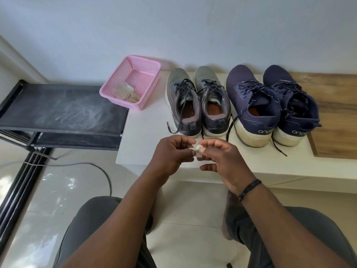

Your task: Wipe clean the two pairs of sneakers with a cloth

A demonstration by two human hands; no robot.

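Both hands, left hand (171,151) and right hand (218,153), pinch one small white wad (197,151) between fingertips. Wad judged too small: easily dropped, soles of navy sneakers (270,105) poorly covered.

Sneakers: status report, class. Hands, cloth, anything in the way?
Left hand and right hand pinch small white cloth wad. Grey sneakers, navy sneakers untouched on ledge. Nothing between hands and shoes.

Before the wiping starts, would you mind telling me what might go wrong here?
The white wad pinched between both hands looks tiny against the navy sneakers' dirty soles, so it may soil quickly. Loose laces trail off the ledge and could snag.
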